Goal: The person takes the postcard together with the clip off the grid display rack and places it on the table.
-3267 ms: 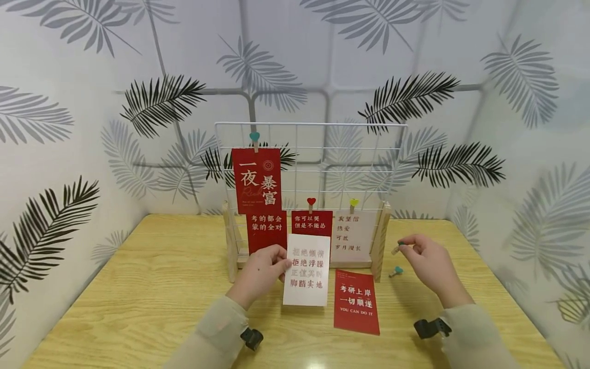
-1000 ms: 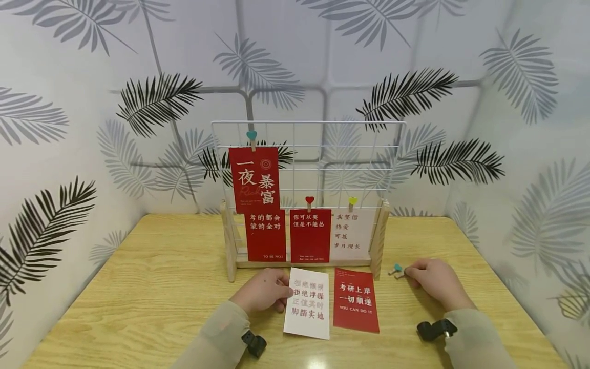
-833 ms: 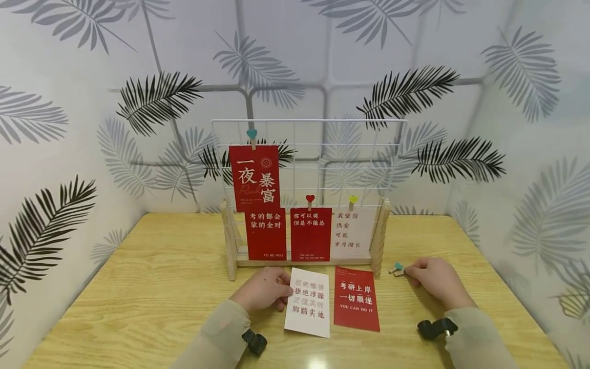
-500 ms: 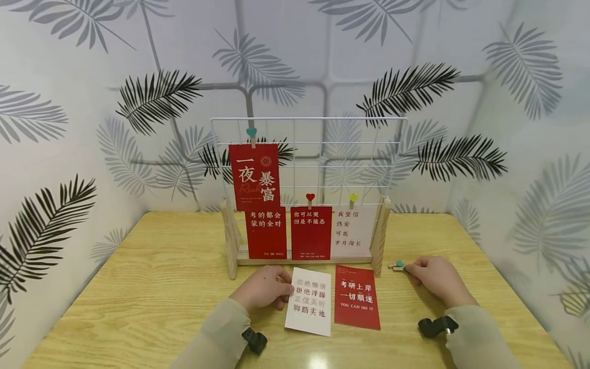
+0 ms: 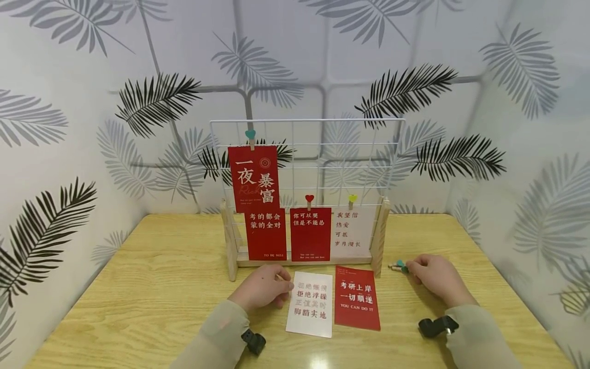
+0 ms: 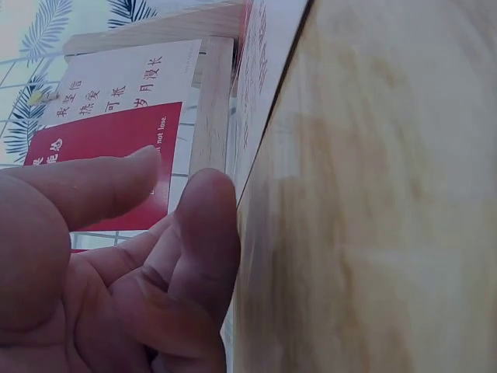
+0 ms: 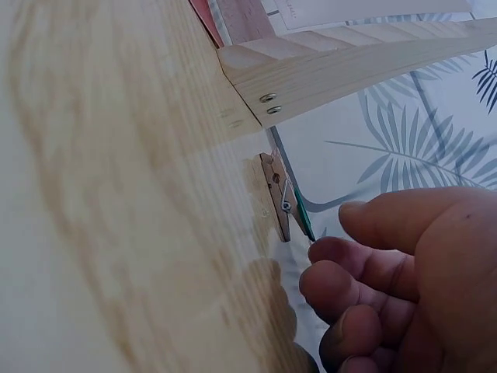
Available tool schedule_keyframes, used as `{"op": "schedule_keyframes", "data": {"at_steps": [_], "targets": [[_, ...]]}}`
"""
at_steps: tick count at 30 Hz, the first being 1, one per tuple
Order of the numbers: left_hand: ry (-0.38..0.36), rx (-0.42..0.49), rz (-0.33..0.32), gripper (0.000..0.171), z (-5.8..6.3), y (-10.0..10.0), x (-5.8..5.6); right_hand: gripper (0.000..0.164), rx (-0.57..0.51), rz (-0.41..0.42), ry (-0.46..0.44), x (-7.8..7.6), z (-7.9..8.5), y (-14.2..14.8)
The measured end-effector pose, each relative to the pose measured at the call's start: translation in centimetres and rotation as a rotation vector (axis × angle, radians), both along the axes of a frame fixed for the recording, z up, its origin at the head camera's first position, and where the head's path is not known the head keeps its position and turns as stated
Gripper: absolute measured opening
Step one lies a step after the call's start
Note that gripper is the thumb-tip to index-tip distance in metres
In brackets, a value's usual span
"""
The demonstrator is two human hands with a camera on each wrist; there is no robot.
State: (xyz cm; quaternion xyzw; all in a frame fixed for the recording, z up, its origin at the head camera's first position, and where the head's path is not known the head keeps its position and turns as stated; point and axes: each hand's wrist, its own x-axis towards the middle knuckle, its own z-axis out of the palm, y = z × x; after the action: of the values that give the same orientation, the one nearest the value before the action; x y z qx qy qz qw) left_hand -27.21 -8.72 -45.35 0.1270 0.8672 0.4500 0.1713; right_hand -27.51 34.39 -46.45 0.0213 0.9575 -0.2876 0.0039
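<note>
My left hand (image 5: 266, 288) rests beside the left edge of a white card (image 5: 310, 304) lying on the table. In the left wrist view its thumb and index finger (image 6: 208, 210) stand apart with nothing between them. A red card (image 5: 357, 298) lies just right of the white one. My right hand (image 5: 438, 279) is at the right of the stand, its fingers loosely bent. Right at its fingertips, a small wooden clothespin (image 7: 276, 194) with a teal heart sits on the table. The right thumb (image 7: 373, 221) is spread from the index finger, and nothing is gripped.
A white wire grid (image 5: 309, 133) stands in a wooden base (image 5: 304, 262) behind the cards. Red cards (image 5: 254, 179) and a white card (image 5: 352, 233) hang on it, with heart clothespins, among them a red one (image 5: 309, 199). A patterned wall (image 5: 295, 61) rises behind.
The white card, held up in my left hand earlier, now lies flat and released. My right hand has lowered its clothespin beside the other one and let it go.
</note>
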Motion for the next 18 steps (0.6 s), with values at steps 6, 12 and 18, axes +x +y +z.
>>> {"op": "schedule_keyframes", "data": {"at_steps": [6, 12, 18], "targets": [[0.049, 0.006, 0.003, 0.02, 0.09, 0.12, 0.0, 0.036, -0.031, -0.004, 0.03, 0.07, 0.06, -0.07], [0.066, 0.025, 0.012, 0.019, 0.23, 0.19, -0.13, 0.035, -0.053, -0.004, 0.06, -0.08, 0.2, -0.25], [0.077, 0.062, 0.017, 0.018, 0.34, 0.12, -0.09, 0.034, -0.078, 0.011, 0.107, -0.18, 0.4, -0.58]]}}
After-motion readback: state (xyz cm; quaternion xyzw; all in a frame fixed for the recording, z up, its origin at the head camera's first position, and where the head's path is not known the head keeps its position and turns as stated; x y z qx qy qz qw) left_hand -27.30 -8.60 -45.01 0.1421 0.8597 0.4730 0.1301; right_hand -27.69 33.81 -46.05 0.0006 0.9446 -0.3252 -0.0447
